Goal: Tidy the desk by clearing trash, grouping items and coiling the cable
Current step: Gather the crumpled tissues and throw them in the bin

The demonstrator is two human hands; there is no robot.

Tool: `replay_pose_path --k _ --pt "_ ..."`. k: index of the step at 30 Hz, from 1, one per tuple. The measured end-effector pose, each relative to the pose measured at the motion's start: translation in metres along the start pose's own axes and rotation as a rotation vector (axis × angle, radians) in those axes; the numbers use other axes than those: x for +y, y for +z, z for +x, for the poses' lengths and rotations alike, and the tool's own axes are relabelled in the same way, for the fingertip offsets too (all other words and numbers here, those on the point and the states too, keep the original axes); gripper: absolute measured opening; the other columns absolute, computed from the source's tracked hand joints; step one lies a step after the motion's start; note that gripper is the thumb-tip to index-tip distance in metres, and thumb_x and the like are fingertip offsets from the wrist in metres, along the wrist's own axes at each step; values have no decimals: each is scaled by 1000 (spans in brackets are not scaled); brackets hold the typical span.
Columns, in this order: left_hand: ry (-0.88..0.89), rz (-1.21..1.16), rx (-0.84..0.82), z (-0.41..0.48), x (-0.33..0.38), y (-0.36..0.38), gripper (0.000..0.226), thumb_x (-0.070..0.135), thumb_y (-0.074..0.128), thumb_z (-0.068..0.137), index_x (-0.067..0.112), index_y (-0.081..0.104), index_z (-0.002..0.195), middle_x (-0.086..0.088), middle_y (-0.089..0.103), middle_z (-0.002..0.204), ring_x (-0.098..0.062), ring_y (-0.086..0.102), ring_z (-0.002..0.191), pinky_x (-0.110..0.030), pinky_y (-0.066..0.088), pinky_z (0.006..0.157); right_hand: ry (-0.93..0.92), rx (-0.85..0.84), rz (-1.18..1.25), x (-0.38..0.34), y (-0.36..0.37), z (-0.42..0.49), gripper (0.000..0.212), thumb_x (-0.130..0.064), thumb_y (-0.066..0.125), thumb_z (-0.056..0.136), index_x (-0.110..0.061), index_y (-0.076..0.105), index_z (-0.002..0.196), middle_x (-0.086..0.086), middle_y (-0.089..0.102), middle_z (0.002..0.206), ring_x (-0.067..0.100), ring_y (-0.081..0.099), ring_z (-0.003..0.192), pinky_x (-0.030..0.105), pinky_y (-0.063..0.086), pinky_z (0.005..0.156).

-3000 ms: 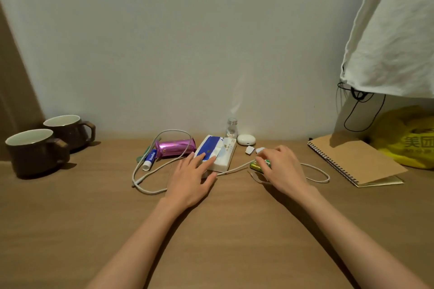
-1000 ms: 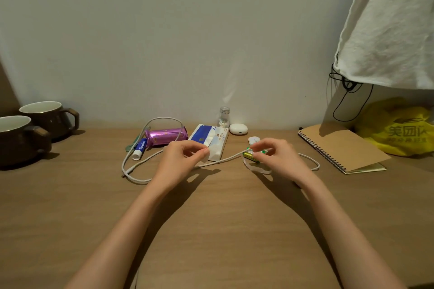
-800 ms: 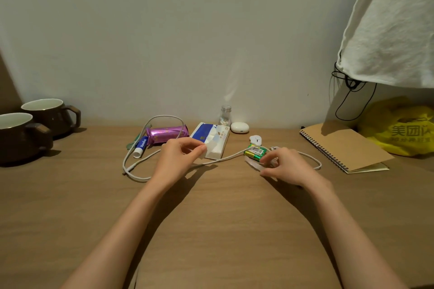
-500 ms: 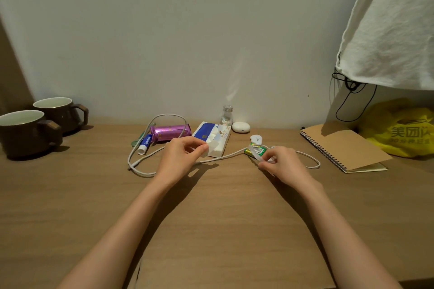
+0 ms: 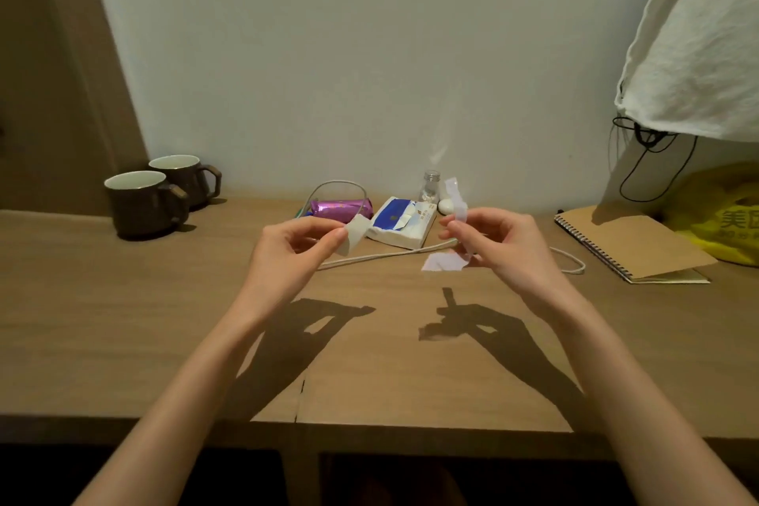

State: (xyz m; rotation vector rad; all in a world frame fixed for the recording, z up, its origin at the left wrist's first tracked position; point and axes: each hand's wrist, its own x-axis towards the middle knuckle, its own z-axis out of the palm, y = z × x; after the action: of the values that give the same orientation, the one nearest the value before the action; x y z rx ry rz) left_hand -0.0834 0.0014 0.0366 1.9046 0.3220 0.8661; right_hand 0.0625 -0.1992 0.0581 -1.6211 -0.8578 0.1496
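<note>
Left hand (image 5: 295,255): fingers pinch a paper scrap (image 5: 355,236), raised above surface (image 5: 123,320).
Right hand (image 5: 503,246): fingers pinch a paper strip (image 5: 459,203), also raised.
Cable (image 5: 382,257): lying loose on surface, below both hands.

Desk (image 5: 369,362) w/ mugs (image 5: 141,203), cable (image 5: 382,257), notebook (image 5: 632,246)

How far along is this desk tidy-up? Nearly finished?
Early on; nothing looks finished. In hand: the left hand pinches a small paper scrap and the right hand holds a long paper strip, both above the desk. Left to do: the white cable lies uncoiled, and the tissue pack, purple packet and small bottle sit ungrouped near the wall.
</note>
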Motion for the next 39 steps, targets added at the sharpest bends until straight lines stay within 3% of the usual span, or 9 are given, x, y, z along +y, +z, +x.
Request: replay_pose_path --k 5,9,15,23,31,34,37,39 --pt "-36 42 15 -63 11 -37 13 21 66 83 30 70 91 13 71 82 1 63 75 -9 50 63 -48 -228 15 -18 48 -46 17 -15 61 91 -9 72 101 3 75 84 6 65 66 10 46 54" --pt "-115 59 56 -114 8 -67 13 23 66 83 29 72 93 10 72 82 -2 64 73 -11 51 64 -74 -404 25 -21 87 -85 17 -15 61 90 -10 72 101 4 75 85 5 67 68 12 48 56" --pt "-201 78 104 -182 -14 -110 10 17 66 84 22 74 88 7 74 78 -2 64 65 -13 50 58 -68 -671 75 -3 144 -138 19 -19 58 93 -10 72 101 7 74 85 23 69 80 37 57 71" --pt "-387 107 63 -251 -75 -150 13 14 65 84 17 74 93 4 74 85 -6 68 71 -15 52 61 -4 -929 -4 53 222 -177 22 -22 55 96 -10 69 107 5 73 91 20 70 83 44 59 75" --pt "-781 112 62 -288 -203 -163 11 9 62 88 9 70 97 -9 68 75 -7 64 57 -15 51 58 282 -937 -136 149 304 -191 23 -22 54 97 -5 68 101 5 72 92 26 70 81 34 60 63" --pt "-947 114 58 -299 -249 -164 16 4 59 90 0 66 104 -9 63 76 -13 61 61 -12 51 53 500 -878 -152 185 332 -200 24 -19 51 98 -1 67 104 11 70 94 21 66 65 24 58 56" --pt "-1059 148 51 -314 -293 -161 22 3 62 87 -4 66 108 -9 64 69 -13 62 57 -19 57 60 725 -786 -139 216 356 -211 23 -13 51 98 4 64 105 12 66 94 14 59 58 27 60 59" --pt "-1106 186 47 -324 -317 -156 20 3 63 85 -1 68 104 -7 66 64 -13 63 55 -28 59 69 811 -746 -155 235 370 -219 21 -12 51 98 4 64 104 11 65 98 19 63 69 30 61 64"
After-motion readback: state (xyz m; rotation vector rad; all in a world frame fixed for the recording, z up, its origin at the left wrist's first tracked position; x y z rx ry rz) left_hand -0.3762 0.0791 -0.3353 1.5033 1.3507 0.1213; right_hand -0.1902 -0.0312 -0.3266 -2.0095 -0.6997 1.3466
